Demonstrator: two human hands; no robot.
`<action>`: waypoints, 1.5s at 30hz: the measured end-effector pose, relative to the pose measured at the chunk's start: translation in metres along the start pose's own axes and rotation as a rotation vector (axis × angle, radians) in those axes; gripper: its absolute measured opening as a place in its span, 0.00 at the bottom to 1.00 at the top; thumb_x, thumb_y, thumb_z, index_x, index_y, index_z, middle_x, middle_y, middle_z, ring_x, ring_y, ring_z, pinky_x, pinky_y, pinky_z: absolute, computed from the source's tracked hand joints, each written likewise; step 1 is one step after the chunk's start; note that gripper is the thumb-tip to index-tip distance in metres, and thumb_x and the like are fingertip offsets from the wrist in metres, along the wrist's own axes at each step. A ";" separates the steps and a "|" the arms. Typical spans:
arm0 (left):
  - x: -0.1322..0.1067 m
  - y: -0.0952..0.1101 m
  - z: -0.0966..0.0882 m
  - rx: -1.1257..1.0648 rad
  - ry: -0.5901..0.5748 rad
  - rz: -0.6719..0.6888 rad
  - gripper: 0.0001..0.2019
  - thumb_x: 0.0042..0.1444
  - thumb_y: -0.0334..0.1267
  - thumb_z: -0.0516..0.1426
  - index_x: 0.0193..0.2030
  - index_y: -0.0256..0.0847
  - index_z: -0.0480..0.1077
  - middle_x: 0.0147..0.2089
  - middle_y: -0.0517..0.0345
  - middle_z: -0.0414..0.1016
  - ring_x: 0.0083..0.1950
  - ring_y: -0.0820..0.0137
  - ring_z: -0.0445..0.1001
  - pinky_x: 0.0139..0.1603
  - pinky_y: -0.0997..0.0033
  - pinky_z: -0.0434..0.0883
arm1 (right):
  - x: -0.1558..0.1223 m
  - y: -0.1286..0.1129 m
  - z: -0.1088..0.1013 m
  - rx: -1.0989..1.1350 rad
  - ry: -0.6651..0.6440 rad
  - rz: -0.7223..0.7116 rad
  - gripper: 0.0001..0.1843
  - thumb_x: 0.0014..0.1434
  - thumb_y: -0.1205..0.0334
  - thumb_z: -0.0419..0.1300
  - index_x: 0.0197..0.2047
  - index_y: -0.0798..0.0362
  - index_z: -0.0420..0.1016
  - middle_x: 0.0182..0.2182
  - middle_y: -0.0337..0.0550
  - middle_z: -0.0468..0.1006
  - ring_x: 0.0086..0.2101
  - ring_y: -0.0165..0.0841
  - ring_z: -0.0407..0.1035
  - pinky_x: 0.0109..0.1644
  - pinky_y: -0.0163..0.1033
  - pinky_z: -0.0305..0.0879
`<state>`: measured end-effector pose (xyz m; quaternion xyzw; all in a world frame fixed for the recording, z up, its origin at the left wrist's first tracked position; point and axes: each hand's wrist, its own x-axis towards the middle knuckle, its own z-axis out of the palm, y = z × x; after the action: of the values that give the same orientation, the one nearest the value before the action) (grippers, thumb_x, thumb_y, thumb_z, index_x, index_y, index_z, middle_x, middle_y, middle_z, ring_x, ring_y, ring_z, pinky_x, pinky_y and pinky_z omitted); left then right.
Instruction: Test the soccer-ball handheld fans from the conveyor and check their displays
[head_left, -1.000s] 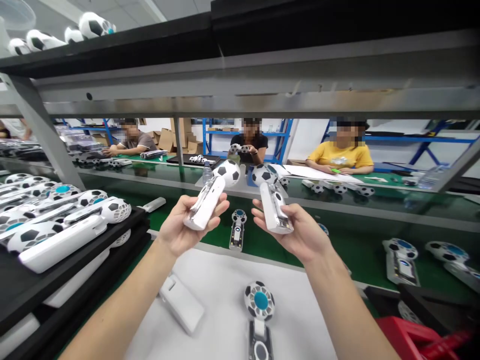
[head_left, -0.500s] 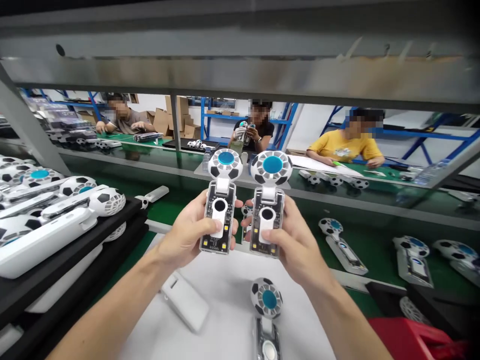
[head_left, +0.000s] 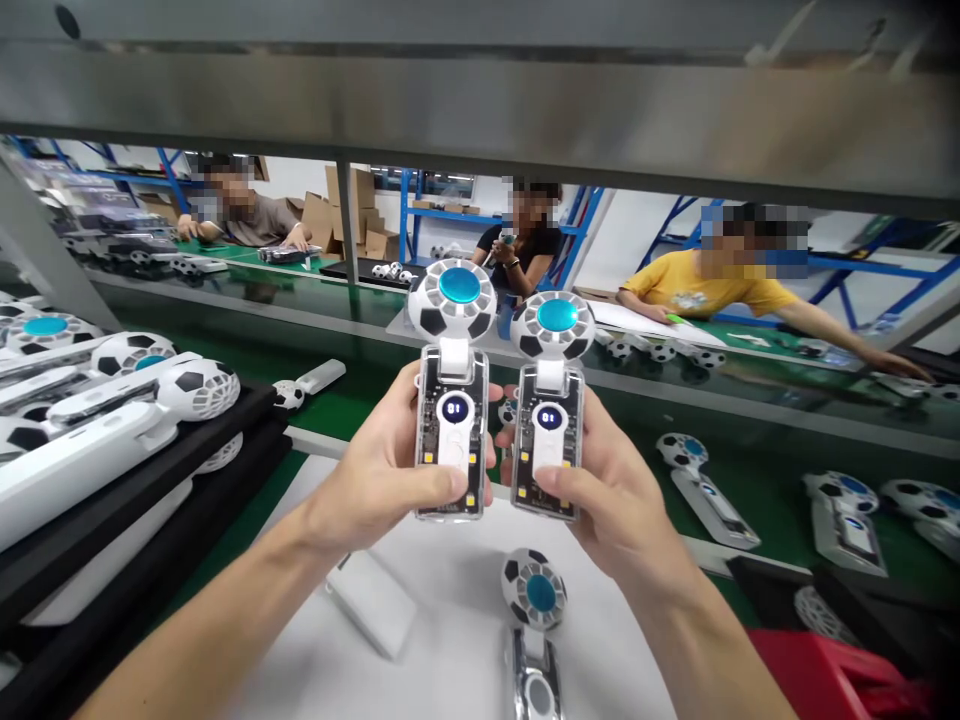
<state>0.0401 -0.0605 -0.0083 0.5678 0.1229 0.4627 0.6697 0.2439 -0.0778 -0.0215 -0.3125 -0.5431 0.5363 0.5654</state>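
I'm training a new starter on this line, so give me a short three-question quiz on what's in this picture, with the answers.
1. True or false: the left hand and the right hand each hold a football-headed fan upright, the left fan and the right fan.
2. Multiple choice: the small displays on both held fans are A) lit, B) dark, C) covered by thumbs.
3. What lies on the white mat just below the hands?
Key: 1 true. 2 A. 3 A third fan, with a loose white cover to its left.
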 end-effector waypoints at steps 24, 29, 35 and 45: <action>0.003 -0.006 0.006 -0.117 0.067 -0.111 0.24 0.55 0.33 0.63 0.57 0.42 0.61 0.37 0.56 0.75 0.32 0.65 0.78 0.34 0.66 0.76 | -0.003 -0.007 0.003 -0.012 0.025 -0.007 0.34 0.57 0.64 0.64 0.64 0.46 0.60 0.38 0.44 0.79 0.32 0.35 0.74 0.33 0.38 0.73; 0.005 -0.006 0.004 -0.125 0.073 -0.103 0.24 0.56 0.33 0.63 0.57 0.42 0.62 0.37 0.56 0.76 0.33 0.65 0.79 0.36 0.65 0.76 | -0.004 -0.005 0.001 -0.019 0.052 0.002 0.33 0.56 0.65 0.64 0.64 0.44 0.62 0.45 0.44 0.77 0.34 0.35 0.74 0.33 0.38 0.73; 0.004 -0.008 0.003 -0.088 0.064 -0.110 0.22 0.57 0.37 0.63 0.56 0.43 0.61 0.37 0.55 0.76 0.33 0.63 0.80 0.35 0.64 0.76 | -0.003 -0.006 0.005 -0.036 0.079 0.017 0.21 0.60 0.54 0.63 0.55 0.49 0.68 0.33 0.42 0.78 0.27 0.34 0.72 0.28 0.38 0.70; 0.007 -0.002 0.001 -0.028 0.282 0.050 0.09 0.63 0.44 0.56 0.41 0.40 0.64 0.40 0.57 0.74 0.26 0.71 0.74 0.24 0.68 0.76 | -0.006 -0.019 0.014 -0.082 0.283 -0.153 0.10 0.64 0.54 0.58 0.46 0.48 0.69 0.31 0.43 0.78 0.23 0.36 0.72 0.22 0.40 0.69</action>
<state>0.0456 -0.0557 -0.0068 0.4907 0.1952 0.5560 0.6418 0.2366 -0.0912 -0.0022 -0.3652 -0.5017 0.4197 0.6624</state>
